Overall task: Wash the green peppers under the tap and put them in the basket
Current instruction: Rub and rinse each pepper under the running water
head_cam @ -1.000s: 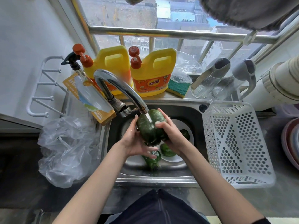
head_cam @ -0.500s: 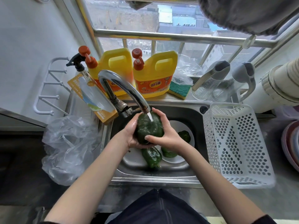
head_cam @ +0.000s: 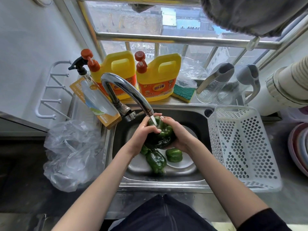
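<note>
A large dark green pepper (head_cam: 162, 136) is under the running tap (head_cam: 126, 90), over the steel sink (head_cam: 166, 179). My left hand (head_cam: 144, 133) grips its left side, thumb across the top. My right hand (head_cam: 177, 132) cups its right side, fingers curled over the top under the water stream. Below them a second pepper (head_cam: 155, 160) and a smaller one (head_cam: 174, 155) lie on a white plate (head_cam: 183, 164) in the sink; a bit of another pepper (head_cam: 144, 150) shows beside my left wrist. The white perforated basket (head_cam: 241, 147) stands right of the sink with nothing in it.
Two yellow detergent jugs (head_cam: 158, 77), a spray bottle (head_cam: 93, 90), a sponge (head_cam: 183, 93) and glass bottles (head_cam: 213, 84) line the ledge behind the sink. A crumpled plastic bag (head_cam: 71, 152) lies on the left counter. Stacked bowls (head_cam: 300, 145) sit at the far right edge.
Both hands have turned the pepper under the stream and shifted their hold; my left thumb now lies over its top. The camera has tilted, showing more of the peppers on the plate.
</note>
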